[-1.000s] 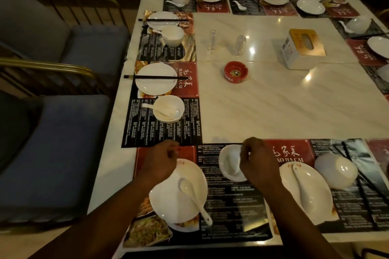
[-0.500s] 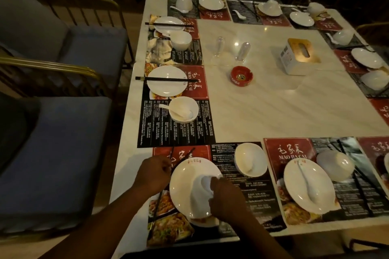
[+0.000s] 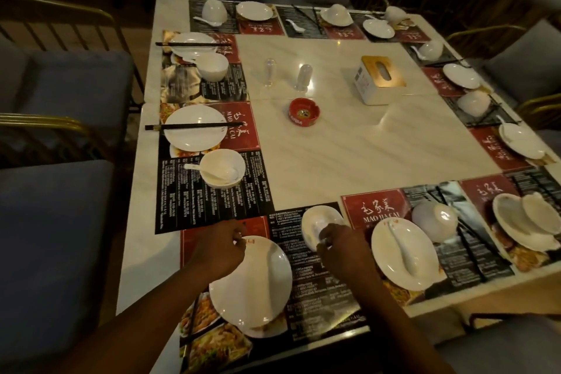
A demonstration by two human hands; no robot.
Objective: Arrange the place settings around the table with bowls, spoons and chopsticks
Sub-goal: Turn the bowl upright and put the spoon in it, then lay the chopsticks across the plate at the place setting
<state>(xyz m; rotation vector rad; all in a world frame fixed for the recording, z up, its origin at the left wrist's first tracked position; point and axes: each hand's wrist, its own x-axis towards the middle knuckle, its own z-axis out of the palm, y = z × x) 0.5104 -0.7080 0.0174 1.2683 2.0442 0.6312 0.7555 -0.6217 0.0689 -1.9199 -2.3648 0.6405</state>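
**A:** White china everywhere. What are the hands doing?

**B:** The right hand [image 3: 340, 244] is curled at the near rim of a small bowl [image 3: 318, 223], fingertips pinched — it seems to be lowering a spoon in, though blur hides what it grips. The left hand [image 3: 220, 247] is half closed at the far left edge of the plate [image 3: 252, 282], apparently pinching a chopstick [image 3: 191, 322].

**A:** And how does that lie?

**B:** Along the plate's left side, pointing away from the person — nearer the left hand. The finished setting's chopsticks [image 3: 194, 126] lie crosswise on their plate.
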